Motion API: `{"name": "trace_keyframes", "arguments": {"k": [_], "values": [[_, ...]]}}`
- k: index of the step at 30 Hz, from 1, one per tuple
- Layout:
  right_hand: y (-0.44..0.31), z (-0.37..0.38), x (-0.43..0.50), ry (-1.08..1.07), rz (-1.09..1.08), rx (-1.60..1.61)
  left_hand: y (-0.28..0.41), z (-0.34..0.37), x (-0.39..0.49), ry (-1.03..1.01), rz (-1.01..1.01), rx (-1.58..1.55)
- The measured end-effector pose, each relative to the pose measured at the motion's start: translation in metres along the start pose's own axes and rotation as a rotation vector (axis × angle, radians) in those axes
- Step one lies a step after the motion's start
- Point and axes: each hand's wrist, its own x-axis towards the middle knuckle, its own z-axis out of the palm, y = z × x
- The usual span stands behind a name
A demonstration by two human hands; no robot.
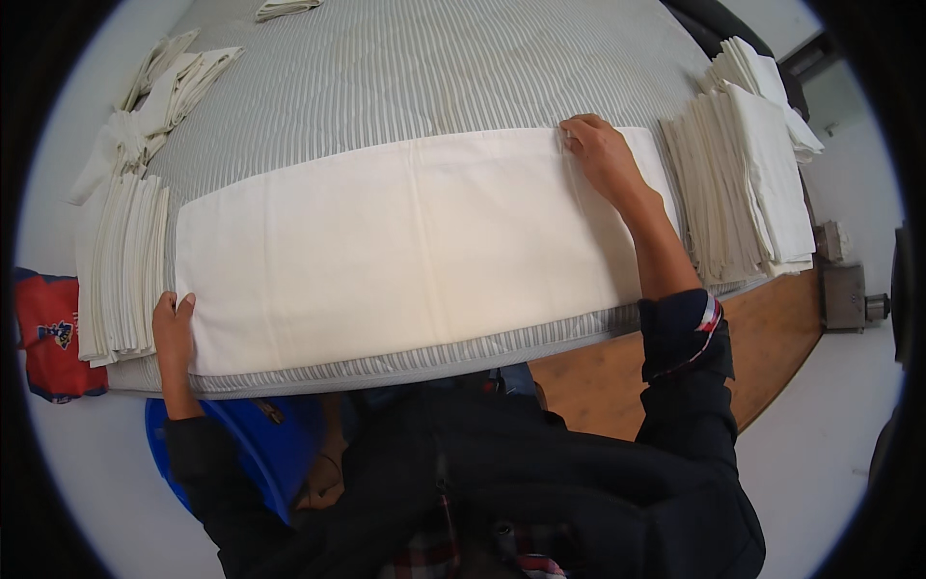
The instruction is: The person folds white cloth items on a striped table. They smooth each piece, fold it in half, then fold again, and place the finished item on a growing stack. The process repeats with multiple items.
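A long rectangle of cream-white cloth [347,246] lies flat, with faint crease lines, across the striped table cover [434,65]. My left hand [174,326] is at the cloth's left edge, thumb and fingers up; whether it grips the edge is unclear. At the far edge, near the right corner, my right hand [597,148] has its fingertips bent on the cloth, and whether they pinch it cannot be told. Just left of the cloth stands a row of folded white cloths [123,268]. Another stack of folded cloths [738,181] is by its right end.
Loosely folded cloths [173,87] lie at the far left, and one more [286,7] at the top. A red and blue bag [58,336] is beside the table's left side. Below the near edge are a blue tub [239,441] and a brown wooden surface [767,340].
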Motion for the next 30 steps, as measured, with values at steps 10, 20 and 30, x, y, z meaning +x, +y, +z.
{"name": "trace_keyframes", "arguments": {"k": [10,20,30], "values": [[0.009,0.006,0.016,0.003,0.120,0.221,0.159,0.040,-0.003,0.148,0.599,0.133],[0.023,0.028,0.014,0.195,-0.026,0.296,0.393,0.185,0.014,-0.218,0.901,-0.056],[0.029,0.037,0.015,0.273,-0.091,0.294,0.381,0.223,0.022,-0.173,0.884,-0.247]]}}
